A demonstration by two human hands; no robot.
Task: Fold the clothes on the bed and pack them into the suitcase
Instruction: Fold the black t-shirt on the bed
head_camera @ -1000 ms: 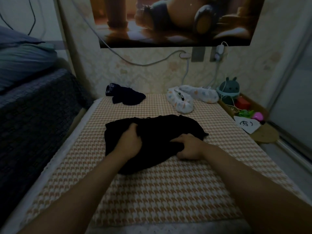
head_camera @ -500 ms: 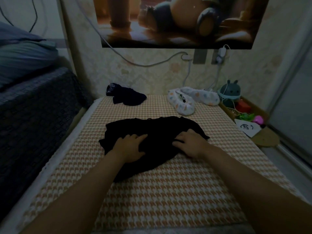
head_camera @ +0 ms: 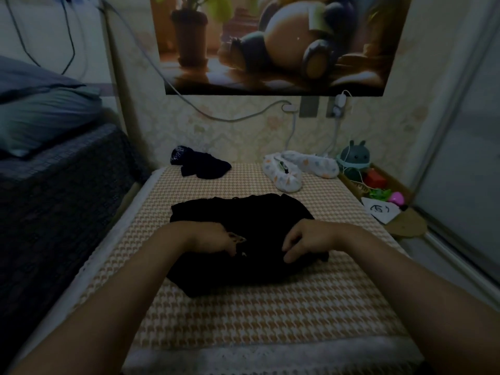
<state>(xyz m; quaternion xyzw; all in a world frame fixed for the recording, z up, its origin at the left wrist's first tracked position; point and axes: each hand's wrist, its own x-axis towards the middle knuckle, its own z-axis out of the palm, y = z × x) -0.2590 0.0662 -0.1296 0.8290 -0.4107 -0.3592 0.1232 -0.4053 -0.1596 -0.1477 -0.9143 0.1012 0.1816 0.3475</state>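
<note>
A black garment (head_camera: pixel 243 220) lies bunched in the middle of the houndstooth bed cover (head_camera: pixel 243 315). My left hand (head_camera: pixel 213 238) rests on its left part with the wrist bent, and its fingers curl into a fold of the cloth beside a small tan patch. My right hand (head_camera: pixel 307 238) is on the right part, with fingers and thumb curled round the fabric. A dark navy garment (head_camera: pixel 201 166) lies crumpled at the far left of the bed. A white patterned garment (head_camera: pixel 293 173) lies at the far right.
A higher bed with a dark blanket (head_camera: pixel 54 198) and a pillow (head_camera: pixel 40 117) borders the left side. At the right are a green bunny toy (head_camera: pixel 354 158), a box of small toys (head_camera: pixel 378 182) and a drawn-on paper (head_camera: pixel 380 211). A sliding door (head_camera: pixel 460 171) lies beyond.
Both hands have drawn back toward me over the black garment and turned inward, from lying flat to curling into the cloth. The garment's near part has bunched up.
</note>
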